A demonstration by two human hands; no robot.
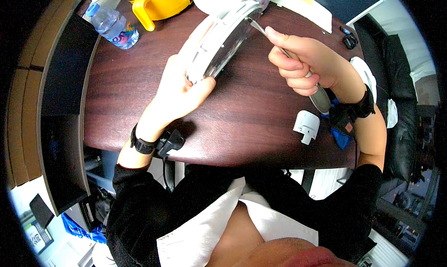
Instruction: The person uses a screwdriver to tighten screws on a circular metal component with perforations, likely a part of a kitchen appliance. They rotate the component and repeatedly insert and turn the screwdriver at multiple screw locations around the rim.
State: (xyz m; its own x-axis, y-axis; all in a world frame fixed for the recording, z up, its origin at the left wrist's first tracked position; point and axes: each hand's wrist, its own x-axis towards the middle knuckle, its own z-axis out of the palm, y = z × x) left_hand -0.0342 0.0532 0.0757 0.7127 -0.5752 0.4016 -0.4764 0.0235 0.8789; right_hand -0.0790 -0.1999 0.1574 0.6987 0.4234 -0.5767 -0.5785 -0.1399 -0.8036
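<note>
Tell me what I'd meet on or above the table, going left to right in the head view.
Blue-capped clear plastic bottle → yellow handled container → round white-rimmed part in the left hand → right hand holding a slim metal-tipped tool with a grey handle → small black object.

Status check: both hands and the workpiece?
Left hand grips round white part. Right hand holds tool, tip at part's edge. Small white piece aside, not blocking.
</note>
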